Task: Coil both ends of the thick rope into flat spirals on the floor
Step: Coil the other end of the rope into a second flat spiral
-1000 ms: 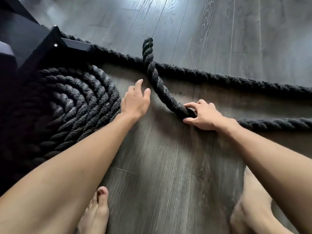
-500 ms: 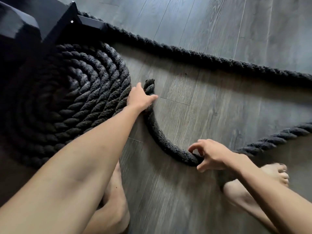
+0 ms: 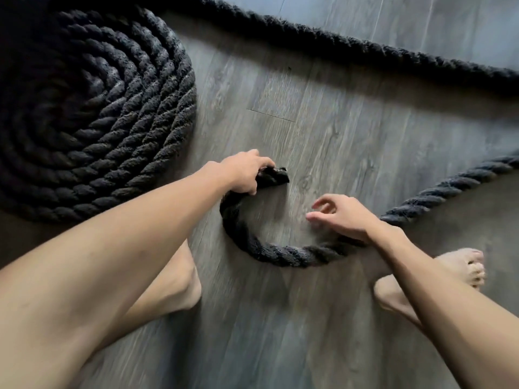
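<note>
Rope end (image 3: 276, 175) tip rightward in left hand (image 3: 243, 175) grip, C-curve beneath loose-fingered, empty right hand (image 3: 344, 220).

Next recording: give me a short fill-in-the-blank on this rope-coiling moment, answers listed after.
1. The left hand has a grip on the free ____ of the rope.
2. One finished spiral lies on the person's ____ side.
3. The right hand, fingers loosely spread, holds ____.
4. The feet on the floor are ____.

Missing words: end; left; nothing; bare.
</note>
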